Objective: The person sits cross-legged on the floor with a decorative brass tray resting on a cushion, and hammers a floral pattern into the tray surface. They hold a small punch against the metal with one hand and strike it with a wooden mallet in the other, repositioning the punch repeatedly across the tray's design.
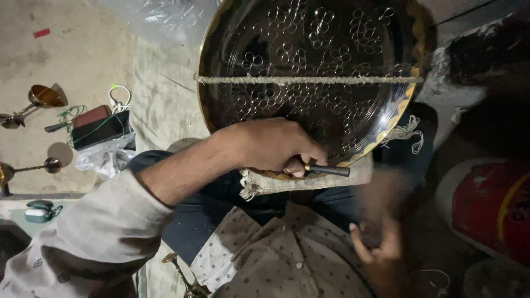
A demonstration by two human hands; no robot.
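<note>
A large round dark metal tray (pixel 309 49) with an engraved flower pattern and a brass scalloped rim rests against my knees, tied across with a rope (pixel 309 80). My left hand (pixel 270 148) is shut on a short dark chisel (pixel 330 170) held at the tray's lower rim, over a folded cloth pad (pixel 265 184). My right hand (pixel 381 243) is lower right, blurred by motion. It seems closed around something blurred, and I cannot tell what.
Brass goblets (pixel 41 98) stand on the floor at left beside a dark box (pixel 102 131), cables and a plastic bag (pixel 105 157). A small teal case (pixel 38 212) lies lower left. A red and white container (pixel 491 209) sits at right.
</note>
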